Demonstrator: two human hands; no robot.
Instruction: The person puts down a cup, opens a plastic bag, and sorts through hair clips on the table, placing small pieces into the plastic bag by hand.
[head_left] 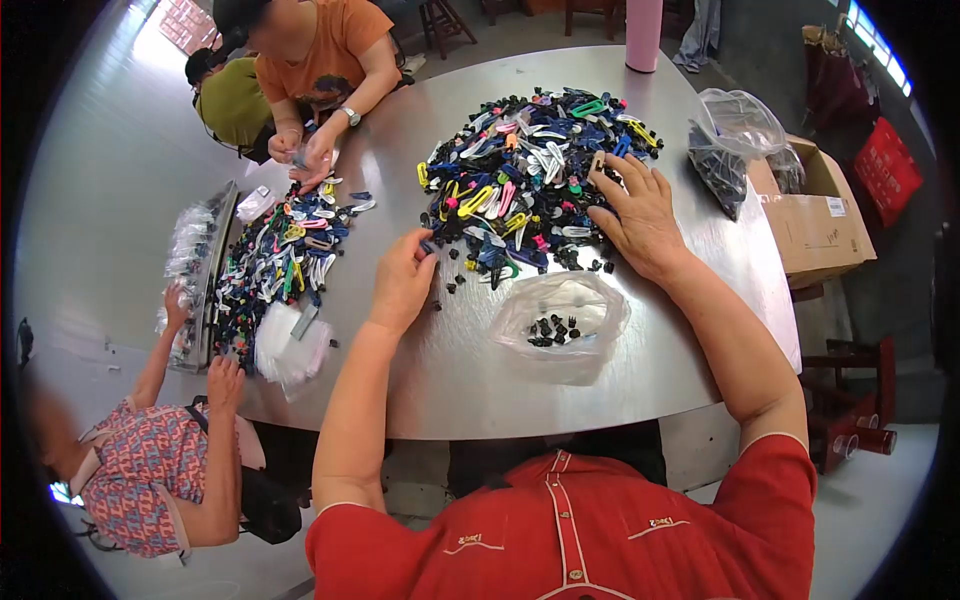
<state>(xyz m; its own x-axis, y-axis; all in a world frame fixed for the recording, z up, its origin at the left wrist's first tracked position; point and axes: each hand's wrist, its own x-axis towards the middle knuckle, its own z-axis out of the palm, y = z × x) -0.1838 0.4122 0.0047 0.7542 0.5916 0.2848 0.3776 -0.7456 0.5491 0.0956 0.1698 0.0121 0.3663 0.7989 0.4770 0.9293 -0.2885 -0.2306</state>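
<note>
A large pile of hair clips [548,160] lies on the metal table, with snap clips in white, yellow, pink, green and dark blue among small black claw clips. At the pile's left edge, my left hand [403,278] is closed, with a small dark blue hair clip [427,248] between thumb and fingers. My right hand [643,218] rests on the pile's right side, fingers apart; a tan clip [598,166] shows by its fingertips. Between my forearms lies an open clear plastic bag [590,345] with several black claw clips [553,330] in it.
A second clip pile [290,245] lies to the left, where two co-workers' hands are busy. Plastic bags [285,350] sit near it. At the right edge stand a filled bag [718,165] and a cardboard box [825,215]. A pink bottle [643,35] stands at the back.
</note>
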